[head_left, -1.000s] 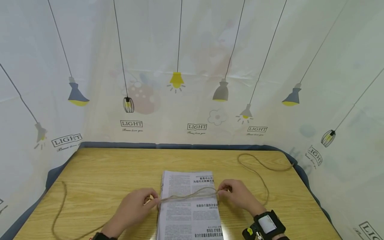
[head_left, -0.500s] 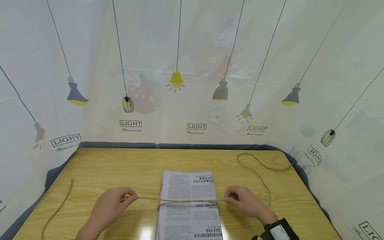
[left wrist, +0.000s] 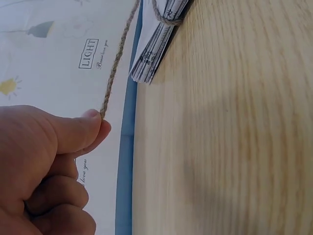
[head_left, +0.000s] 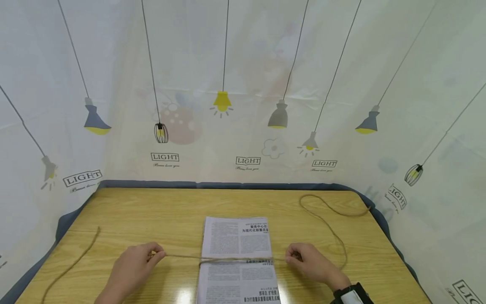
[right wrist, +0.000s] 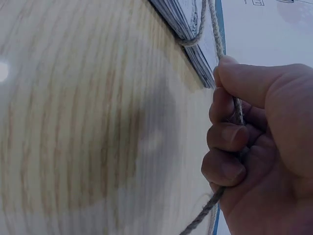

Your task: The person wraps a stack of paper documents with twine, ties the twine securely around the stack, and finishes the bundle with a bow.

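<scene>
A stack of folded newspapers (head_left: pixel 237 280) lies at the front middle of the table, with brown twine (head_left: pixel 237 259) wrapped across its top and round its sides. Left of the stack my left hand (head_left: pixel 133 268) pinches one length of the twine between thumb and forefinger; in the left wrist view this twine (left wrist: pixel 115 68) runs taut up toward the papers. On the other side my right hand (head_left: pixel 313 261) grips the opposite length, and the right wrist view has the twine (right wrist: pixel 215 29) passing under the thumb and through the curled fingers. The twine's underside run is hidden beneath the stack.
A loose tail of twine (head_left: pixel 70 268) lies on the wooden table (head_left: pixel 159 211) at the left. Another tail (head_left: pixel 328 223) loops across the back right to the table's edge. A lamp-patterned curtain (head_left: pixel 243 126) hangs behind, above a blue table edging (head_left: pixel 243 185).
Both hands have moved apart, the left one farther, drawing the twine tight and flat across the newspapers. The crossing has shifted slightly toward the front. The left tail has been dragged along.
</scene>
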The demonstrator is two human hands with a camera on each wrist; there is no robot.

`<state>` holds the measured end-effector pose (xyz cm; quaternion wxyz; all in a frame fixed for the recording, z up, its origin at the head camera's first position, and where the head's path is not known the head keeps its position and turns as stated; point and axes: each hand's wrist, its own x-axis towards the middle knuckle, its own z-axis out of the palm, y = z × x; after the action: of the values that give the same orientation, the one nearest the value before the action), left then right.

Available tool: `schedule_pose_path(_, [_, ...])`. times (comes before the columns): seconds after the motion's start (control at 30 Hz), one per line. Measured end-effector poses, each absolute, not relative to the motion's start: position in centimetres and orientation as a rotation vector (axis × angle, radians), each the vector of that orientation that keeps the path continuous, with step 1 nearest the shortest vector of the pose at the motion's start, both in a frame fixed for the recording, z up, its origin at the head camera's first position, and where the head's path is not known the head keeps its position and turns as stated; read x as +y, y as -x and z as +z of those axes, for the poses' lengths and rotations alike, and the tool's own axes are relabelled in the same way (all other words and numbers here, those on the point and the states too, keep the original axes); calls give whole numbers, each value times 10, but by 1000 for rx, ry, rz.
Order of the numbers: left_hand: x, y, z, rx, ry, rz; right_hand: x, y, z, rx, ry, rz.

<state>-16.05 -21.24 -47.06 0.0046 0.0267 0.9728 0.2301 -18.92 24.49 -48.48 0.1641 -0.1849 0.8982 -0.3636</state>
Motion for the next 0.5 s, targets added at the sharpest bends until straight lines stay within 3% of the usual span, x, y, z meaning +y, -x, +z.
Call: schedule_pose_path(0.5, [-216,160,-484,3054,-33,689,248,190,-506,2630,577,-1032])
